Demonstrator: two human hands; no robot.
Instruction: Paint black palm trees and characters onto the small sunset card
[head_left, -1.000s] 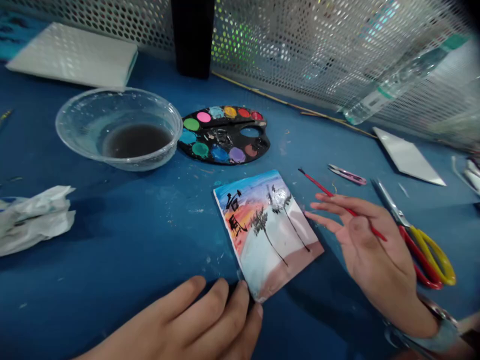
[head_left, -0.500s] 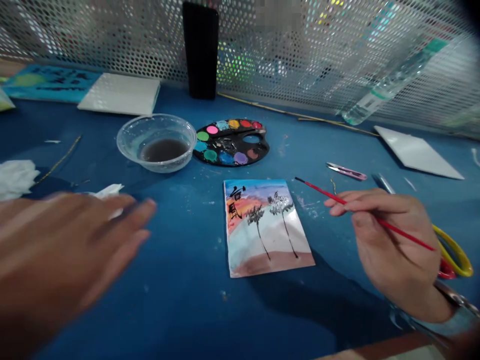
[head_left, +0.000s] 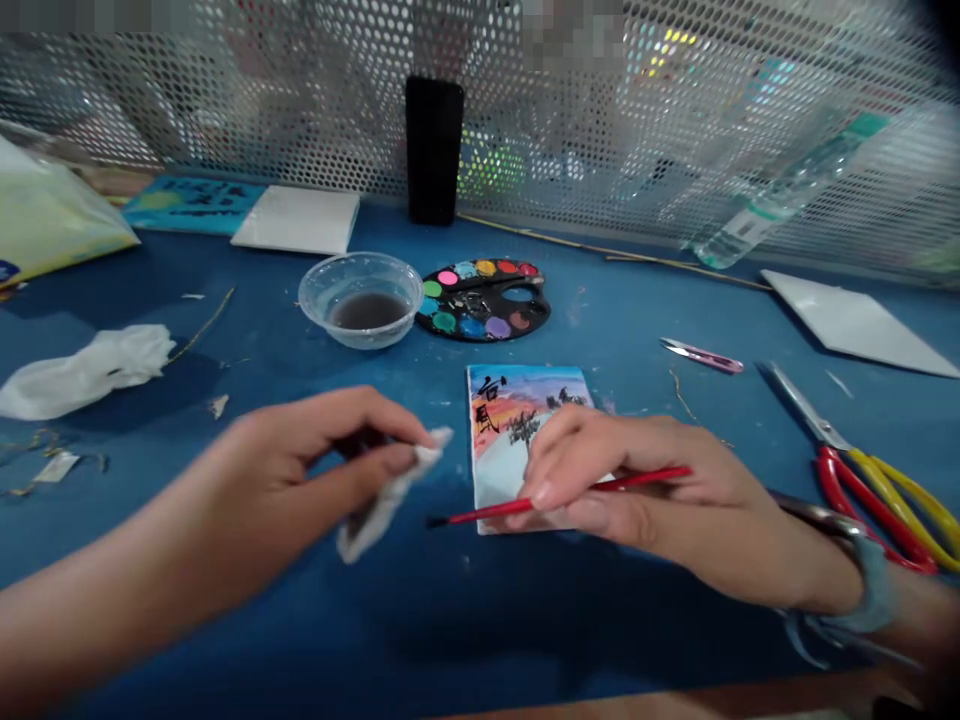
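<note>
My left hand (head_left: 315,455) pinches a small crumpled white tissue (head_left: 390,490) above the blue table. My right hand (head_left: 645,490) grips a thin red paintbrush (head_left: 525,507), its dark tip pointing left toward the tissue. The right hand hovers over a small painted card (head_left: 499,440) with a sunset sky, black characters and trees, hiding its right half. Behind the card lie a black paint palette (head_left: 484,298) with coloured wells and a clear bowl (head_left: 360,298) of dark water.
Red and yellow scissors (head_left: 870,470) and a small pink clipper (head_left: 701,354) lie at right. A crumpled tissue (head_left: 90,368) sits at left, white tiles (head_left: 298,220) and a black block (head_left: 433,150) stand by the perforated screen (head_left: 675,110), with a plastic bottle (head_left: 780,195) leaning there.
My left hand left the card's corner, swung left, and now holds a tissue near the middle. My right hand turned the brush round so its tip points left over the card.
</note>
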